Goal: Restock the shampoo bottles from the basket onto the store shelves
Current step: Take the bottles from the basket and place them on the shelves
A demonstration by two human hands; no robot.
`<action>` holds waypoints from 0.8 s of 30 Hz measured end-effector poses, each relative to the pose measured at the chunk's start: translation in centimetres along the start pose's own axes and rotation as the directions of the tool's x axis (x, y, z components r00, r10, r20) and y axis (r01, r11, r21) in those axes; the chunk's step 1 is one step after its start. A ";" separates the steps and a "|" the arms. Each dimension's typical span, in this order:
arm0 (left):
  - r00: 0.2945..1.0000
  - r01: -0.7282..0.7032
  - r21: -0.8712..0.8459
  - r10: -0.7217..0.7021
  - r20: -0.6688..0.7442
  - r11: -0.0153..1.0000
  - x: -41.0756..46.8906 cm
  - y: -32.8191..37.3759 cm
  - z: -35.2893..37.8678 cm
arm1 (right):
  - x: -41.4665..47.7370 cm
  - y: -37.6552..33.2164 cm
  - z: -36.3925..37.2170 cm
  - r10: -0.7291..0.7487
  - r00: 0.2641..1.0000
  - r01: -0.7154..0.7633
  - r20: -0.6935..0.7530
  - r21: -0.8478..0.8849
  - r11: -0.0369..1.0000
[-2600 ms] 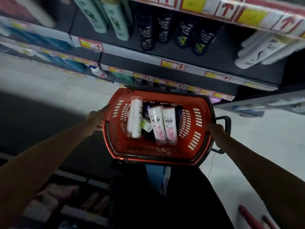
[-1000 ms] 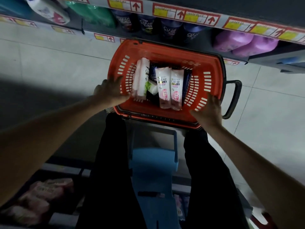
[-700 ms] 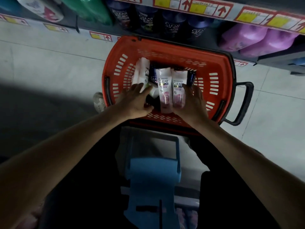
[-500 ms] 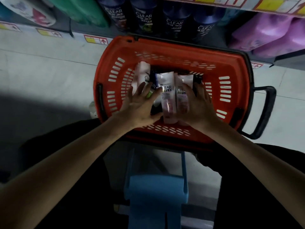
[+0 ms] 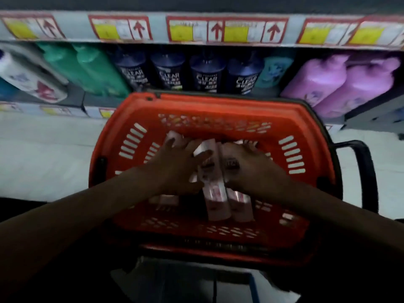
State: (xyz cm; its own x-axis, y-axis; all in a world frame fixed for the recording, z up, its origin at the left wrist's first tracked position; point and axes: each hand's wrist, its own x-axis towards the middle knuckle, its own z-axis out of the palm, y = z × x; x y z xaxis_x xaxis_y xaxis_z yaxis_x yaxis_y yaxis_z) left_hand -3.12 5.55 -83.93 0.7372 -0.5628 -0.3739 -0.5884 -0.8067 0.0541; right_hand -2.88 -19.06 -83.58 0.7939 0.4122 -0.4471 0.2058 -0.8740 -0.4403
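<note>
The red basket (image 5: 306, 136) stands on the floor in front of the bottom shelf. Several pink-and-white shampoo bottles lie in it side by side. My left hand (image 5: 178, 169) reaches in over a white bottle (image 5: 166, 200), its thumb hooked across the upper part of the middle pink bottle (image 5: 215, 193). My right hand (image 5: 253, 169) lies over the right pink bottle (image 5: 239, 201), thumb along its left edge and fingers over its top. The picture is blurred and the bottles' upper halves are mostly hidden under my hands.
On the bottom shelf behind the basket stand dark blue Clear bottles (image 5: 205, 75), green bottles (image 5: 94, 68), large purple bottles (image 5: 341, 82) and a white bottle (image 5: 30, 79). A price-label strip (image 5: 196, 29) runs above them. The basket's black handle (image 5: 365, 171) sticks out right, over pale floor tiles.
The basket went down to the floor. Both hands left its rim, reached inside and now close over the bottles. The camera has dropped nearer to the basket and bottom shelf.
</note>
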 end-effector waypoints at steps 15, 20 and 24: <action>0.917 0.365 -0.370 -0.398 -0.015 0.855 -9.0 2.9 -5.6 | -7.9 -4.5 -4.8 0.075 0.929 -0.060 -0.361 0.053 0.997; 0.891 0.378 -0.433 -0.449 -0.072 0.818 -11.4 3.0 -6.0 | -9.4 -4.4 -4.2 0.101 0.935 -0.115 -0.340 -0.021 0.993; 0.891 0.366 -0.442 -0.445 -0.086 0.819 -11.9 3.1 -6.2 | -9.6 -4.5 -4.2 0.076 0.945 -0.108 -0.318 -0.085 0.990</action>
State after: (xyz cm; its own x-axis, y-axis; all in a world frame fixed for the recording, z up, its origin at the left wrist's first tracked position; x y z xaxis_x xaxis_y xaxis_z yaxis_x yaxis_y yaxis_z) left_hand -11.66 8.64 -73.53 0.9477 -0.1580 -0.2775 -0.0651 -0.9463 0.3167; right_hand -8.98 -20.15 -74.00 0.9477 0.2417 -0.2085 0.1671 -0.9321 -0.3213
